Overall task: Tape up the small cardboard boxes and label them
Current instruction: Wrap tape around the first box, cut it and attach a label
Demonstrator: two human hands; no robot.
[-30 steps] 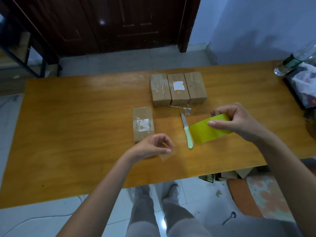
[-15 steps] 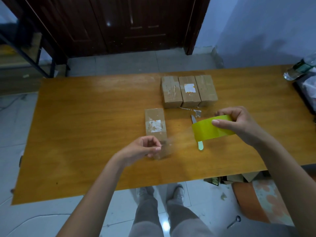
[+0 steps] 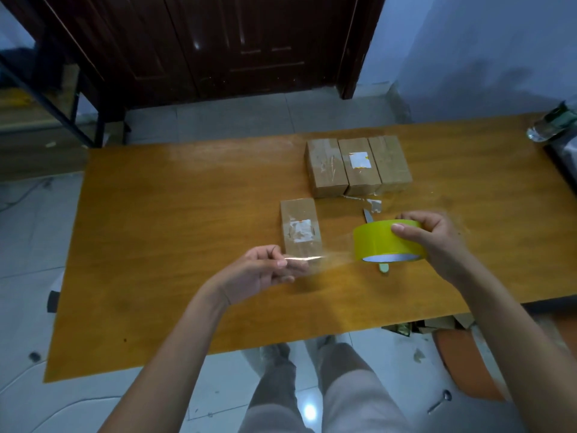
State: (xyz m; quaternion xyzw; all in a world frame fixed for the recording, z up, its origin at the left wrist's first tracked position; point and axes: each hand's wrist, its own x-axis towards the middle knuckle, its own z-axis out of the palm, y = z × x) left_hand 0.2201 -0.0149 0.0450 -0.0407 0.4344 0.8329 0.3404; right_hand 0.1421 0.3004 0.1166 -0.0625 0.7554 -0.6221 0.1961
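My right hand (image 3: 434, 242) grips a yellow tape roll (image 3: 384, 242) above the wooden table (image 3: 175, 245). My left hand (image 3: 265, 270) pinches the free end of a clear tape strip (image 3: 324, 260) that stretches from the roll. A single small cardboard box (image 3: 299, 226) with a white label lies just beyond my left hand. Three more boxes (image 3: 357, 165) stand side by side further back; the middle one bears a white label. A knife (image 3: 370, 215) lies under the roll, mostly hidden.
A scrap of clear tape (image 3: 373, 204) lies in front of the three boxes. A plastic bottle (image 3: 551, 126) lies at the table's far right corner. Beyond the table are a dark wooden door (image 3: 218, 42) and a metal frame (image 3: 62, 114) at left.
My hands have drawn apart, and a longer strip of clear tape now spans between them. The roll has tilted so its inner white core shows.
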